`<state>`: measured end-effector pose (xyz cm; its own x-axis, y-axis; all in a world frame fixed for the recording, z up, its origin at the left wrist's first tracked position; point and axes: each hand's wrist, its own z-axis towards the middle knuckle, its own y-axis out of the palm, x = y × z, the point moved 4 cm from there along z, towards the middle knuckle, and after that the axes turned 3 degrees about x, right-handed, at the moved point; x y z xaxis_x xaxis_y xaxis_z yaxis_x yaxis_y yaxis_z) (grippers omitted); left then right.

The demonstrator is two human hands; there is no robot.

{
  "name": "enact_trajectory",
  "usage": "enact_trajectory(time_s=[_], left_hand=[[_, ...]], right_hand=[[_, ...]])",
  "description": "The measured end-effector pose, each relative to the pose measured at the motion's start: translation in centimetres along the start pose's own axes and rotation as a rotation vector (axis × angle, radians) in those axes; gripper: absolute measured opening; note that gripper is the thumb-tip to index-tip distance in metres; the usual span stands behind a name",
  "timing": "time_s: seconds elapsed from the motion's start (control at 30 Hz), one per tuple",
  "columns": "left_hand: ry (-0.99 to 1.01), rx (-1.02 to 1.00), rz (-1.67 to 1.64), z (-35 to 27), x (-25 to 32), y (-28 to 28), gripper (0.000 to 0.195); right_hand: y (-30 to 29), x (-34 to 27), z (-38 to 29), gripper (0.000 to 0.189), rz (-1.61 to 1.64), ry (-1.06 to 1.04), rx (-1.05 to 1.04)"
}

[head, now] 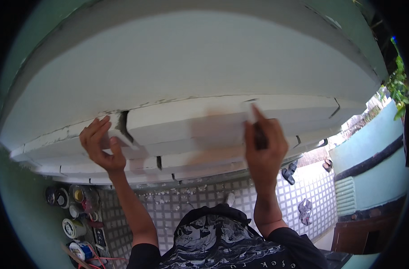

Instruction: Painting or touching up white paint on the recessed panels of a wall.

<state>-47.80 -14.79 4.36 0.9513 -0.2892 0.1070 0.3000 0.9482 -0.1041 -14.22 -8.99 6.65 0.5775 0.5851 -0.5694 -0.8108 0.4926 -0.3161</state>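
Note:
White stepped mouldings (177,124) run across a pale wall, with dark gaps at several joints. My left hand (101,144) rests with spread fingers against the moulding, just left of a wide dark gap (124,124); it holds nothing that I can see. To the right, my right hand (265,141) grips a blurred hand tool by its dark handle (260,136), index finger stretched along it. The tool's thin pale blade (249,105) is at the moulding's upper edge, by a short dark slit. Blur hides the exact kind of tool.
Tubs (73,228), jars and a red cord (100,258) stand or lie at lower left. Pale crumbs lie on the tiled floor (197,201). Black sandals (288,173) and a crumpled cloth (304,212) are at right, near a green wall (372,158).

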Motion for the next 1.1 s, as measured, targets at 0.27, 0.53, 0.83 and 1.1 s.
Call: enact_trajectory(time_s=[0.27,0.53,0.83,1.1], left_hand=[[0.016,-0.036,0.027,0.2,-0.1,-0.8,0.028],[0.103,-0.116,-0.05,0.0,-1.6,-1.8,0.034],[0.115,-0.212,-0.055,0.4,-0.9,-2.0,0.038],[0.126,-0.197,-0.029,0.1,-0.7,-1.4,0.039]], right_hand=[[1.8,-4.9,2.5,0.022,-0.048,0.07,-0.208],[3.7,-8.2,0.9,0.022,0.062,0.001,-0.31],[-6.0,3.2,5.4,0.028,-0.359,0.205,-0.07],[-16.8,16.7,10.7,0.033,-0.708,0.272,0.036]])
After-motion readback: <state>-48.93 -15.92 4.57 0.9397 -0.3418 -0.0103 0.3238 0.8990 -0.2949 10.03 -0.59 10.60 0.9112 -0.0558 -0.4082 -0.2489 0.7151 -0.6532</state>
